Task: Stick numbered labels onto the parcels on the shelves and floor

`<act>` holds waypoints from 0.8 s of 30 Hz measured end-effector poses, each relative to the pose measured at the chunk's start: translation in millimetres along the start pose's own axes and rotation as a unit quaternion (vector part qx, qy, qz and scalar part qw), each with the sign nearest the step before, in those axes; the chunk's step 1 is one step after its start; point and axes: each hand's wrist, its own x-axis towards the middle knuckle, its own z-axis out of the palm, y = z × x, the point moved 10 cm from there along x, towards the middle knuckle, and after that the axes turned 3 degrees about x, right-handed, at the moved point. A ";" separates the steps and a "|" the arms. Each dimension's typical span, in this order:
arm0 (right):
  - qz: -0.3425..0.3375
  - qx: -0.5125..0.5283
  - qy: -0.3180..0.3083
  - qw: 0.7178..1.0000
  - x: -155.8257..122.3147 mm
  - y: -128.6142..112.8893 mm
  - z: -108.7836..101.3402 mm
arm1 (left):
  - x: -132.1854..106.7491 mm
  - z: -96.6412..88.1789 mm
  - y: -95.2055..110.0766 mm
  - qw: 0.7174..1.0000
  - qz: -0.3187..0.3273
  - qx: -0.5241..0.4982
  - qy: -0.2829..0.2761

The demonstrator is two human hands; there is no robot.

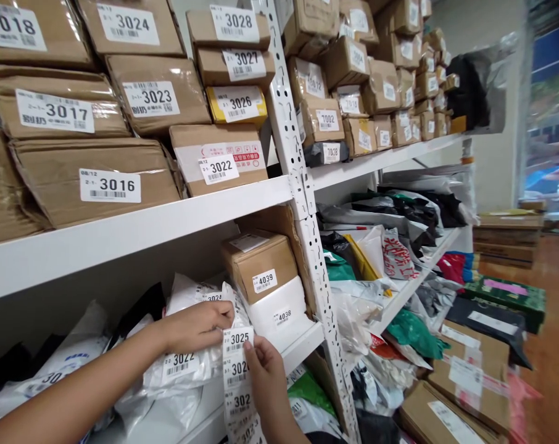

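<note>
Label strip hangs pinched in the right hand, just below the left hand, whose curled grip is unclear.

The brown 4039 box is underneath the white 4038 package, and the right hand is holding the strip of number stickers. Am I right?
Not quite: in the head view, the brown 4039 box sits on top of the white 4038 package, not underneath it. The right hand is holding the strip of number stickers.

Left forearm, left hand, right hand are bare.
</note>
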 end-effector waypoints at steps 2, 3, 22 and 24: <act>-0.001 0.006 0.019 1.000 4.7 3.6 2.5 | 1.3 -0.5 -1.5 1.000 -0.021 -0.023 -0.002; -0.002 0.000 0.025 1.000 5.9 4.6 3.4 | 1.8 -0.2 -3.4 0.999 -0.035 -0.031 -0.002; -0.007 -0.077 0.041 0.996 -2.8 17.8 -7.8 | 7.6 22.2 -27.0 0.965 -0.227 0.129 0.016; -0.003 -0.079 0.080 0.994 -6.8 22.1 -19.6 | 6.4 24.5 -28.2 0.964 -0.232 0.132 0.011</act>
